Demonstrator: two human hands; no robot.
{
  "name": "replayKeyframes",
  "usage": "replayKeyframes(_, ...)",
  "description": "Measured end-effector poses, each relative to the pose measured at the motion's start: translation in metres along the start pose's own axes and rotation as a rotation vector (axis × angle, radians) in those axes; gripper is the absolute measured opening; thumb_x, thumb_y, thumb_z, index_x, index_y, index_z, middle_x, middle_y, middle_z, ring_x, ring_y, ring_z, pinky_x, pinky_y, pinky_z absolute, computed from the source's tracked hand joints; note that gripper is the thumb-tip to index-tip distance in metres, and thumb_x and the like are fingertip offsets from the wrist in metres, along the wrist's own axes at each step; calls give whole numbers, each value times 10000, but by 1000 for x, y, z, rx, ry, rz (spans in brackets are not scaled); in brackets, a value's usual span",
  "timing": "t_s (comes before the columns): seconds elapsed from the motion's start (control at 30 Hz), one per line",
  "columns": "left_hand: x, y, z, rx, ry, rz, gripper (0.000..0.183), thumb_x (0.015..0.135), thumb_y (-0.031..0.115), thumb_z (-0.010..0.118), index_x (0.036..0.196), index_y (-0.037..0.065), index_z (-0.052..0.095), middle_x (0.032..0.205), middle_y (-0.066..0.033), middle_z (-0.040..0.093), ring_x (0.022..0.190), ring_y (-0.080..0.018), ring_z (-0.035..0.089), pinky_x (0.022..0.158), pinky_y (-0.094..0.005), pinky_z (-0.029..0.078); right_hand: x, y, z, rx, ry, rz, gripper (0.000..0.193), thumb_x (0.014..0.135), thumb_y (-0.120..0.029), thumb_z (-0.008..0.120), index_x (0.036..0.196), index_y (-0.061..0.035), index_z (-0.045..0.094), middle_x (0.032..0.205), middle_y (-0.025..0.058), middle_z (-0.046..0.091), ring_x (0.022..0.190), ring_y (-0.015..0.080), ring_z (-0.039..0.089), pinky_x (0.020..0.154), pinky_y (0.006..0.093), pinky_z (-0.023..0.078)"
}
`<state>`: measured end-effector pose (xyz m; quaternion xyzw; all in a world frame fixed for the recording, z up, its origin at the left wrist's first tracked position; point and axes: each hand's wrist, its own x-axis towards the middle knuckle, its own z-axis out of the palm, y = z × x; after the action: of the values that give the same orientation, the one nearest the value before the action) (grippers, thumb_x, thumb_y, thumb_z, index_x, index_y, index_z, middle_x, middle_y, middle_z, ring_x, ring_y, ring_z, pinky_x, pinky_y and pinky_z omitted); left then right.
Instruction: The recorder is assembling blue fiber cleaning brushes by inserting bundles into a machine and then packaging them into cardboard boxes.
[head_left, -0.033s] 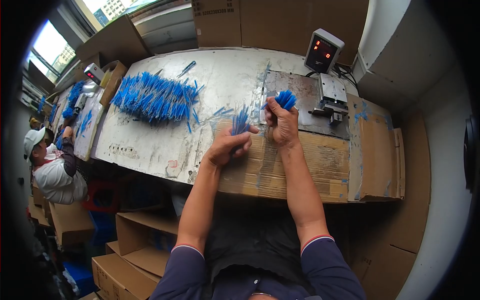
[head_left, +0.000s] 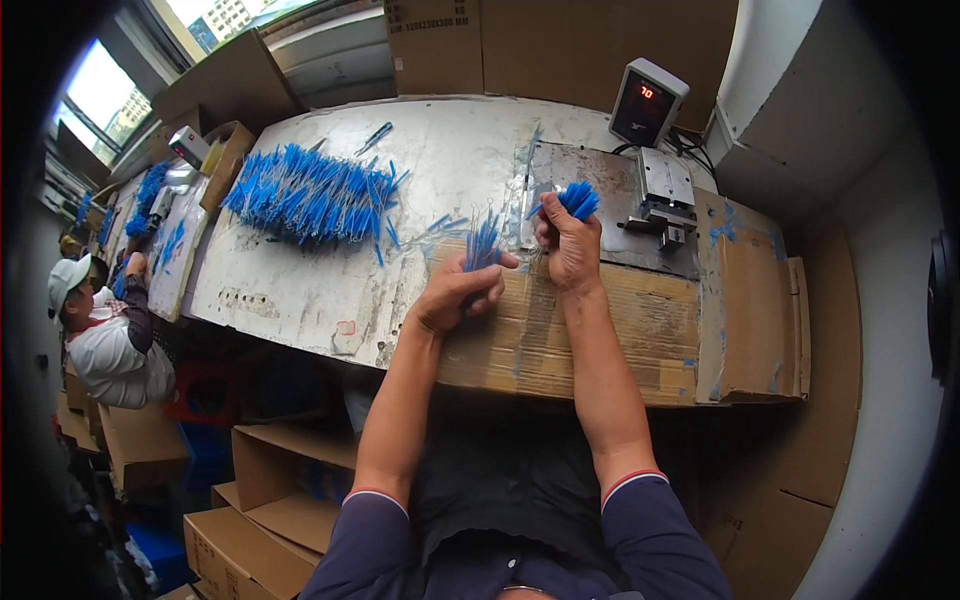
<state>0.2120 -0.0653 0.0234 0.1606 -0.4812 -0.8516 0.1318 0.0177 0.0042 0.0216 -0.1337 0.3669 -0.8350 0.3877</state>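
Observation:
My left hand (head_left: pixel 462 292) is closed round a bundle of thin blue-handled wire pieces (head_left: pixel 481 245), with the fine wire ends pointing up. My right hand (head_left: pixel 570 242) grips a second, tighter bundle (head_left: pixel 577 201) of the same kind, its blue ends showing above the fist. Wire seems to hang below that fist, though it is hard to make out. Both hands are just above the cardboard sheet (head_left: pixel 620 330) at the near side of the bench. A large pile of the blue wire pieces (head_left: pixel 310 195) lies to the left, apart from my hands.
Behind my right hand, a small metal fixture (head_left: pixel 665 200) sits on a steel plate (head_left: pixel 590 165), below a box with a red display (head_left: pixel 648 100). A screwdriver (head_left: pixel 375 137) lies at the back. A co-worker (head_left: pixel 110 330) sits at the left; open cartons (head_left: pixel 250 540) stand below.
My right hand has shifted slightly to the right with its bundle. The lit red display has changed. My left hand stays where it was.

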Motion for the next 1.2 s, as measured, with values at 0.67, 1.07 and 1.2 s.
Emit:
replayKeyframes(0.67, -2, 1, -2, 90, 21, -62, 345, 965, 287, 714, 1129, -15, 684, 659, -21, 590, 451, -69, 447, 408, -214, 322, -18, -13, 15, -106, -217, 237, 153, 908, -141, 780, 960, -7, 726, 627, -68, 521, 439, 26, 351, 403, 232, 226)
replayKeyframes(1.07, 5, -3, 1, -28, 142, 60, 298, 1013, 210, 655, 1203, -18, 629, 730, -24, 606, 479, -61, 462, 419, -204, 330, -4, -9, 2, -12, -67, 203, 114, 928, -97, 750, 977, -3, 707, 680, 7, 606, 452, 64, 424, 398, 230, 269)
replayKeyframes(1.2, 4, -5, 4, -4, 207, 90, 258, 1007, 193, 659, 1172, -5, 641, 758, -31, 621, 488, -65, 474, 416, -202, 337, -12, -9, 7, -613, 175, -574, 153, 869, 11, 703, 1011, -41, 729, 807, 33, 704, 661, 152, 628, 608, 267, 485)
